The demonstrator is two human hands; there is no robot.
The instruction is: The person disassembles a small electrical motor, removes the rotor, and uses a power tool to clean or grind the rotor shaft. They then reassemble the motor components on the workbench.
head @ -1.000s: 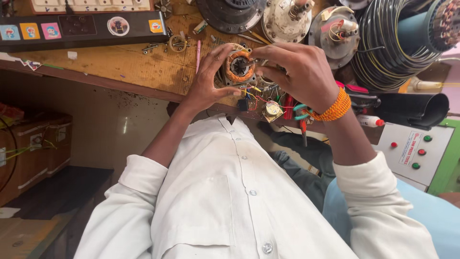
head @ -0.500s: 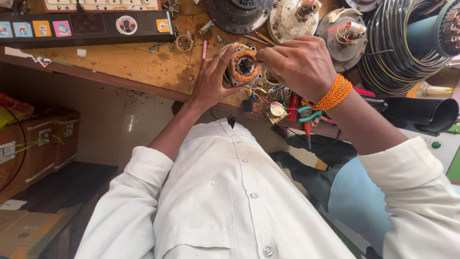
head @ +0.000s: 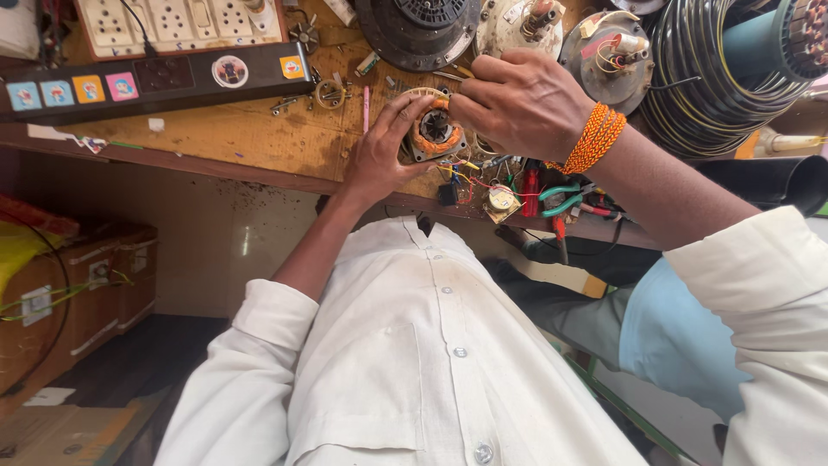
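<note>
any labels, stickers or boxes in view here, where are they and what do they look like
Square stickers: four in a row, blue, orange and pink, at the left end of the black strip.
Round sticker: on the same strip, pale with a dark centre.
Cardboard boxes: brown, lower left, with small white labels.

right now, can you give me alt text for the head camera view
Seen from above, a person in a white shirt holds a small motor stator wound with copper coils over a cluttered wooden workbench, the left hand cupping it and the right hand pinching its top. A black power strip, pliers and coiled cable lie around.
</note>
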